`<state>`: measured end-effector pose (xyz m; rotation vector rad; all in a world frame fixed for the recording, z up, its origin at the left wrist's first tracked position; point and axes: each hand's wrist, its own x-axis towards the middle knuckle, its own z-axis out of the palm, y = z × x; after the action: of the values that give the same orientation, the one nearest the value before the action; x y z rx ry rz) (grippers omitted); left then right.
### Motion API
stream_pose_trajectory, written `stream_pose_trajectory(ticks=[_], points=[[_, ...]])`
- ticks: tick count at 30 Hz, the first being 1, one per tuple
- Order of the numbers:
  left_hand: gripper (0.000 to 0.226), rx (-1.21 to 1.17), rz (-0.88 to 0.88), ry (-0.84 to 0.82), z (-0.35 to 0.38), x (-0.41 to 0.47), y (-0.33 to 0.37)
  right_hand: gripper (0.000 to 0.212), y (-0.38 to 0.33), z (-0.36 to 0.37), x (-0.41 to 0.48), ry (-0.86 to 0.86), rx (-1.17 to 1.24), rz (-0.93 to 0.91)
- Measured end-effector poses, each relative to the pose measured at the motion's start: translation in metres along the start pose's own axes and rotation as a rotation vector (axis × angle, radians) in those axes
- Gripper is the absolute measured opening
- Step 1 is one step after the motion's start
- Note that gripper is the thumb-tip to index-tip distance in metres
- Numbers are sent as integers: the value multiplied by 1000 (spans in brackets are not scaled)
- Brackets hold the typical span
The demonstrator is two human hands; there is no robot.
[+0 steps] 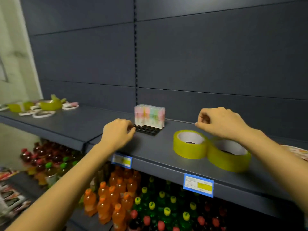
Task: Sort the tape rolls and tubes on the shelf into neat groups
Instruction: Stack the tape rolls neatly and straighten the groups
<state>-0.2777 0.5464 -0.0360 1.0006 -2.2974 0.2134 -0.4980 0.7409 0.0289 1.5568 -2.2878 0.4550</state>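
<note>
**Hands at the tubes and tape on the shelf**

The pastel tubes point(149, 115) stood upright in a block at the back of a black rack point(148, 130), mid-shelf point(158, 155) by the back panel. The left hand point(116, 133) had curled fingers against the rack's left edge; whether its grip held the rack could not be told. To the right, two yellow tape rolls lay flat and touching, one point(190, 148) left of the other point(228, 160). The right hand point(221, 121) hovered behind them, its grip closed on nothing. More tape point(48, 105) lay jumbled at the far left. Bottles point(116, 197) filled the shelf below.
</note>
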Motion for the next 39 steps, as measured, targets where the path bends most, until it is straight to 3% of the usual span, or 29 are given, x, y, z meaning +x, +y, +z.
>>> stream_pose_trajectory(ticks=[5, 17, 23, 30, 39], points=[[29, 60, -104, -3, -18, -22, -97, 7, -84, 42, 46, -44, 30, -117], [27, 248, -218, -42, -68, -63, -319, 21, -347, 138, 137, -111, 247, -361], [28, 281, -267, -55, -83, -69, -401, 25, -450, 164, 176, -173, 237, -450], [28, 230, -315, 14, -63, -48, -474, 24, -519, 198, 235, -186, 137, -469], [35, 228, -375, -29, -21, 40, -560, 28, -545, 253, 340, -195, 7, -347]])
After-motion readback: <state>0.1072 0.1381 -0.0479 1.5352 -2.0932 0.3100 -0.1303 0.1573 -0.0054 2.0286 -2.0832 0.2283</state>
